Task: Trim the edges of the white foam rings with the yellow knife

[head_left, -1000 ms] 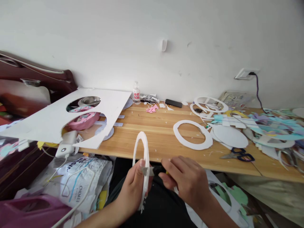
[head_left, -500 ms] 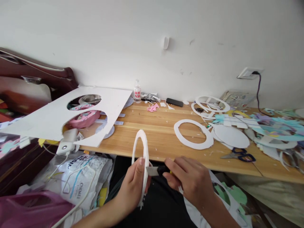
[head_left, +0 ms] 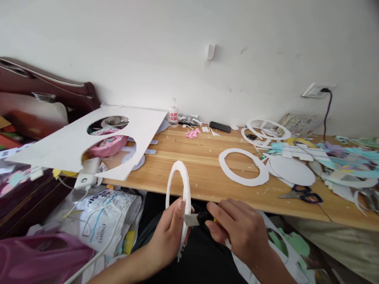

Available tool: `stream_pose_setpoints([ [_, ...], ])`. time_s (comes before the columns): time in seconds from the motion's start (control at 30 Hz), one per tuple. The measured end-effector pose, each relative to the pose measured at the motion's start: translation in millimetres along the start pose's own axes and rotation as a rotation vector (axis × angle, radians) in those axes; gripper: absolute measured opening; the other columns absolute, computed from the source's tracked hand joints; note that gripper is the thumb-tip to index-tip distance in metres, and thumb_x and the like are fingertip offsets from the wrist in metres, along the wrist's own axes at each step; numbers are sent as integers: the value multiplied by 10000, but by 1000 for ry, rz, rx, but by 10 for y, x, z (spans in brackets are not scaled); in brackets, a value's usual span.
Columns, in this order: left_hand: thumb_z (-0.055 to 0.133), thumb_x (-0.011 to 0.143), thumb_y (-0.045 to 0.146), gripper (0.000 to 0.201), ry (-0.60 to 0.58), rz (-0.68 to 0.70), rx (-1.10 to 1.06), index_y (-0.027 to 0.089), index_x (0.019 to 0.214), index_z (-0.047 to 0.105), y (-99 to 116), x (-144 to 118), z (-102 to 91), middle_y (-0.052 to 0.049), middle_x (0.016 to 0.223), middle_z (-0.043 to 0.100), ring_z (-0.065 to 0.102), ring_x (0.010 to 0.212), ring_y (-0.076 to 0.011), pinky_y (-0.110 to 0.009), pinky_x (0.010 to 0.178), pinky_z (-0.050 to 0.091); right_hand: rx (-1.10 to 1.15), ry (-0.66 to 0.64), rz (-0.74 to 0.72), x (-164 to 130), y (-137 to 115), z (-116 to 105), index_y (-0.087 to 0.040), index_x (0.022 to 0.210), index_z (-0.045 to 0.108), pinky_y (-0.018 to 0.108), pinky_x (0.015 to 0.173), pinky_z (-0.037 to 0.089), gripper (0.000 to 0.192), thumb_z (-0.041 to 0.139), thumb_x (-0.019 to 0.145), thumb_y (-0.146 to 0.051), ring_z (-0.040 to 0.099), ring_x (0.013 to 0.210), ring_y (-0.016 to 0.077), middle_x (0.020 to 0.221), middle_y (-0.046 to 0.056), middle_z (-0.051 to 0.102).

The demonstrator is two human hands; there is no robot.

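Observation:
My left hand (head_left: 170, 225) is closed around the lower part of a white foam ring (head_left: 185, 179), which stands upright, nearly edge-on to me, above my lap. The thumb presses on the ring's near face, and small shreds hang at its bottom edge. In my right hand (head_left: 241, 227) is a utility knife (head_left: 204, 217) with a black and yellow handle, gripped in closed fingers. Its wide blade points left and touches the ring's outer edge just beside my left thumb.
Another white ring (head_left: 223, 167) lies on the wooden table (head_left: 204, 157), near white discs (head_left: 291, 169) and scissors (head_left: 302, 194). A white board with cut-out holes (head_left: 59, 148) covers the left side. A bottle (head_left: 173, 113) and a black phone-like slab (head_left: 220, 126) stand by the wall.
The knife blade has shifted slightly down along the ring's edge. The view has turned a little left, so most things appear farther right. Both grips stay the same.

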State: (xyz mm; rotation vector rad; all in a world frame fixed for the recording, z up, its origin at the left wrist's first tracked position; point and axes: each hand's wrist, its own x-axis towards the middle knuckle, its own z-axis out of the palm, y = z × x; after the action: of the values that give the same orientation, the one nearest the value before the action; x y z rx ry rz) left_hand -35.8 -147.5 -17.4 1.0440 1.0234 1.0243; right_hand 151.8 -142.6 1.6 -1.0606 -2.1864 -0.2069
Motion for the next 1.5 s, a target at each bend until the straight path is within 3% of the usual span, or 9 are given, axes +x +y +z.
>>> stream_pose_setpoints([
  [0.3, 494, 865, 684, 521, 54, 23, -37, 175, 805, 590, -114, -11, -21, 26, 612, 482, 411, 553, -113, -235, 538, 377, -36, 26, -18, 110, -112, 15, -185, 953, 646, 308, 610, 290, 245, 471, 997, -352, 472, 611, 157, 658, 12, 571],
  [0.43, 457, 909, 646, 490, 12, -3, -77, 184, 763, 532, -95, -27, -33, 49, 567, 427, 345, 490, -93, -228, 477, 305, -57, 27, -30, 116, -73, -3, -189, 945, 648, 307, 602, 293, 244, 474, 995, -352, 468, 602, 153, 642, 6, 560],
  [0.6, 357, 968, 600, 499, -83, 59, -45, 193, 712, 490, -10, -58, -15, 44, 522, 424, 337, 470, -96, -233, 469, 279, -72, 56, 10, 79, 40, -25, -173, 926, 644, 295, 596, 311, 204, 480, 988, -279, 498, 604, 147, 652, 9, 568],
  [0.73, 360, 980, 574, 494, -56, 90, -46, 195, 689, 486, -3, -44, -13, 42, 509, 426, 362, 476, -100, -230, 487, 312, -48, 56, 24, 58, 64, -36, -172, 936, 640, 287, 598, 320, 195, 479, 984, -269, 505, 607, 145, 662, 7, 571],
  [0.8, 393, 968, 578, 462, -47, 50, -49, 193, 745, 516, 17, -29, -28, 42, 517, 451, 382, 464, -97, -221, 469, 310, -28, 47, 29, 47, 48, -36, -174, 954, 639, 287, 604, 318, 200, 473, 989, -281, 501, 615, 150, 666, 9, 569],
  [0.9, 460, 943, 580, 386, -123, -51, -70, 206, 988, 546, 89, -17, -61, 42, 556, 521, 442, 452, -107, -207, 438, 304, 7, 9, 8, 27, -4, -22, -182, 974, 637, 291, 613, 313, 231, 450, 1000, -317, 495, 623, 156, 679, 15, 578],
  [0.97, 449, 944, 585, 400, -156, -51, -88, 202, 997, 551, 135, -11, -72, 26, 606, 550, 474, 480, -112, -213, 457, 333, 40, -6, -5, 9, -44, -4, -182, 967, 636, 294, 612, 311, 255, 433, 1004, -332, 493, 620, 158, 674, 17, 574],
  [1.13, 433, 932, 622, 513, 30, 112, -77, 188, 663, 481, 119, 22, -19, 30, 589, 442, 361, 501, -96, -225, 474, 314, 71, -3, -7, -32, -106, 43, -170, 965, 642, 300, 614, 311, 264, 428, 1000, -322, 491, 618, 161, 662, 19, 565],
  [1.5, 467, 920, 620, 486, 75, 89, -82, 194, 687, 460, 75, 26, 27, 37, 621, 434, 368, 548, -101, -233, 522, 340, 14, -27, -29, 33, -161, 39, -186, 966, 637, 314, 616, 274, 280, 427, 1006, -366, 466, 619, 168, 653, 15, 551],
])
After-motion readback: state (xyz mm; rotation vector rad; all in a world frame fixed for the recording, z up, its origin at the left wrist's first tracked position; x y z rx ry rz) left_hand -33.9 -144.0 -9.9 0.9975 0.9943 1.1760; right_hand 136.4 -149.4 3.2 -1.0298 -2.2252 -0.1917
